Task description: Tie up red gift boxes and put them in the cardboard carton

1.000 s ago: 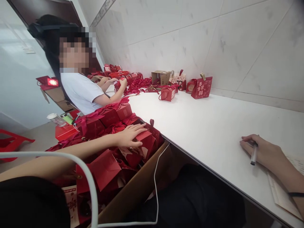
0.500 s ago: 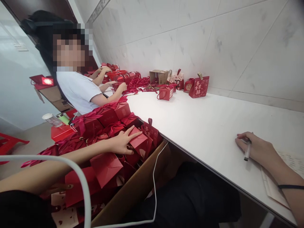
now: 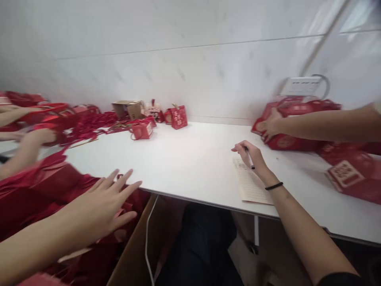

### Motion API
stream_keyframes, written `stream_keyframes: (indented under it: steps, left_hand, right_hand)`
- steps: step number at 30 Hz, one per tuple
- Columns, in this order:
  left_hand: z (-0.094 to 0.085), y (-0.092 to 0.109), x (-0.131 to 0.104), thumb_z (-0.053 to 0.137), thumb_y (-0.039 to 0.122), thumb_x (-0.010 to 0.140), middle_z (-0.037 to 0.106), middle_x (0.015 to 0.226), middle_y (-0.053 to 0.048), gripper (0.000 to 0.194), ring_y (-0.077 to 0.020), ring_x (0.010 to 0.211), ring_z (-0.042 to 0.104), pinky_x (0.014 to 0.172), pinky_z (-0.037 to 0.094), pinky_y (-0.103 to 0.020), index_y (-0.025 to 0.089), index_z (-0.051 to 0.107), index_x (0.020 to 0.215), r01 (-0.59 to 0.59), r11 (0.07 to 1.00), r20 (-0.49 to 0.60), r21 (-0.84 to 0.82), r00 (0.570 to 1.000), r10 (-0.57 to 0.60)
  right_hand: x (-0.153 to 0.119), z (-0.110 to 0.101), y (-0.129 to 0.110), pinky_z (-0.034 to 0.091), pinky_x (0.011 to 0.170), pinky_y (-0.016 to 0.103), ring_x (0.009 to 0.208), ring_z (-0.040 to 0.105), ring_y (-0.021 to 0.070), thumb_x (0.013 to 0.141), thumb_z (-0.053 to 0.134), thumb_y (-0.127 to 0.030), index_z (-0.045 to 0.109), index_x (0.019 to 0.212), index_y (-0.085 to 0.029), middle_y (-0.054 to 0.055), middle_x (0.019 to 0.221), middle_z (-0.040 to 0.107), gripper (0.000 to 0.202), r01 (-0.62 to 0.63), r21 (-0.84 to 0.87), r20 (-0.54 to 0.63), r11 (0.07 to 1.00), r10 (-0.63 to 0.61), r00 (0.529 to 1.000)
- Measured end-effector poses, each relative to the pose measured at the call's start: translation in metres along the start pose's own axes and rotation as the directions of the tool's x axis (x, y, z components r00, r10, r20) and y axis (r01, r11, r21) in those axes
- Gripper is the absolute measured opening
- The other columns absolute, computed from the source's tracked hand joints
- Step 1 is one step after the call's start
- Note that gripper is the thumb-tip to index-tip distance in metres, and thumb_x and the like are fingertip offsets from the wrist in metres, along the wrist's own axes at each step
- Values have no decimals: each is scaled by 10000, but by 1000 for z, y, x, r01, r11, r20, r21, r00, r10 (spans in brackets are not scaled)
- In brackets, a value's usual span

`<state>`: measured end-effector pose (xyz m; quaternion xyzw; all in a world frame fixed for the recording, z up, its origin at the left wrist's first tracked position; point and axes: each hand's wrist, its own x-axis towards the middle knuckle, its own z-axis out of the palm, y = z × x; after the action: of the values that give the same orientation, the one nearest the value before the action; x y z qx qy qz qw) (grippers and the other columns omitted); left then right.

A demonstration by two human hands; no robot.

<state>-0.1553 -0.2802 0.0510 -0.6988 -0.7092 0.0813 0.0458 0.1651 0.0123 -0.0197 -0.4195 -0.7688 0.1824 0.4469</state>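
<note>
My left hand (image 3: 104,202) is spread open above a carton (image 3: 131,254) full of red gift boxes (image 3: 56,176), near the table's front edge. Nothing is in its fingers. In my right hand (image 3: 251,155) is a pen (image 3: 249,158), its tip pointing down toward me. That hand is over the top edge of a sheet of lined paper (image 3: 253,186) bearing handwriting near its top, and a black band circles the wrist.
At the right, another person's hand (image 3: 272,125) touches red boxes (image 3: 300,127) below a power strip (image 3: 303,85). Small gift boxes (image 3: 143,130) and a brown carton (image 3: 135,111) stand by the wall. A co-worker's hands (image 3: 38,137) are among red ribbons (image 3: 89,125) at the left. A white cable (image 3: 147,238) hangs in front.
The view has swung right, bringing the paper and the right-hand person's arm into sight. My left hand has lifted off the red box it was touching. The pen stays in my right hand.
</note>
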Motion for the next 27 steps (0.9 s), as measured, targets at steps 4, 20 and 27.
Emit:
stream_keyframes:
  steps: [4, 20, 27]
  left_hand:
    - [-18, 85, 55, 513, 402, 835, 500, 1347, -79, 460, -291, 1218, 474, 1013, 376, -465, 244, 519, 1267, -467, 884, -92, -7, 881, 464]
    - [68, 270, 174, 460, 534, 829, 521, 1236, -170, 523, -432, 1176, 438, 896, 365, -626, 116, 560, 1126, -673, 739, -470, 35, 642, 606]
    - [77, 261, 171, 392, 328, 894, 554, 1172, -112, 319, -387, 1083, 522, 819, 380, -606, 188, 585, 1105, -648, 752, -584, 123, 565, 583]
  right_hand:
    - [-16, -32, 23, 447, 672, 283, 766, 623, 202, 863, 441, -536, 540, 710, -179, 77, 772, 661, 401, -116, 84, 52, 990, 112, 992]
    - [0, 29, 48, 475, 733, 299, 767, 610, 162, 851, 485, -552, 519, 893, -202, 24, 763, 650, 355, -387, 569, 282, 726, 270, 921]
    - [-3, 17, 50, 352, 453, 191, 496, 440, 85, 835, 534, -551, 441, 737, -205, -44, 601, 511, 371, -395, 603, 116, 694, 413, 903]
